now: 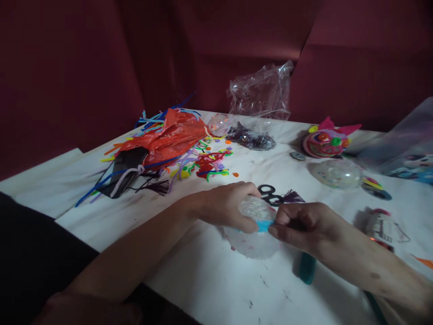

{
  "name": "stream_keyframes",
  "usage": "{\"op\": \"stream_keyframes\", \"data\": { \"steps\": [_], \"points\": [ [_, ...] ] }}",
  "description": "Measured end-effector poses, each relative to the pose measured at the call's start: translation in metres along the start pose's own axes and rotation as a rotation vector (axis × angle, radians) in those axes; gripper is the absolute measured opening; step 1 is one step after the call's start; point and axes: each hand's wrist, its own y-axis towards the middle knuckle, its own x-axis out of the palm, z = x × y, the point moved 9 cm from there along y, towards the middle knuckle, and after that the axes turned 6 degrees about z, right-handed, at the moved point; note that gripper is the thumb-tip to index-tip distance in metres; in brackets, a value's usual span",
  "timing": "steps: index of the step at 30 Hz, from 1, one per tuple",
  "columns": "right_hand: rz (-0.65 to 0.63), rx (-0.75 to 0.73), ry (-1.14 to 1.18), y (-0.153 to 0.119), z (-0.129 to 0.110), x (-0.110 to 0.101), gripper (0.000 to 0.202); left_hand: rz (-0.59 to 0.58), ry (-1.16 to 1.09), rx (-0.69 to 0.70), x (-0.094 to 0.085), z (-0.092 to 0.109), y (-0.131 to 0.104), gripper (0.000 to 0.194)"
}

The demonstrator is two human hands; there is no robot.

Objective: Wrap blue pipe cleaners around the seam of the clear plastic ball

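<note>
My left hand (227, 205) grips a clear, glittery ball (252, 241) from above, near the middle of the white table (209, 280). My right hand (301, 225) pinches a small blue piece (264, 225) against the ball's side, its fingers closed on it. Black scissors (270, 194) lie just behind both hands, next to a dark tassel (292, 196). A teal stick (307, 267) lies under my right wrist.
Far left lie an orange plastic bag (169, 135), several coloured pipe cleaners (203, 164) and a black phone (123, 174). A decorated ball (325, 141), another clear ball (336, 174) and a crumpled clear wrapper (262, 92) lie at the back. A small packet (380, 225) lies right.
</note>
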Motion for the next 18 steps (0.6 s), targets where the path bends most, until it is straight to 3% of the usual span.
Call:
{"op": "stream_keyframes", "data": {
  "steps": [13,18],
  "points": [
    [-0.005,0.015,0.005,0.000,0.003,-0.006,0.040,0.039,-0.050,-0.117,-0.001,-0.008,-0.002,0.060],
    [0.002,0.018,-0.048,-0.007,-0.007,-0.022,0.070,0.027,-0.054,-0.142,0.000,-0.012,-0.003,0.063]
  ]
}}
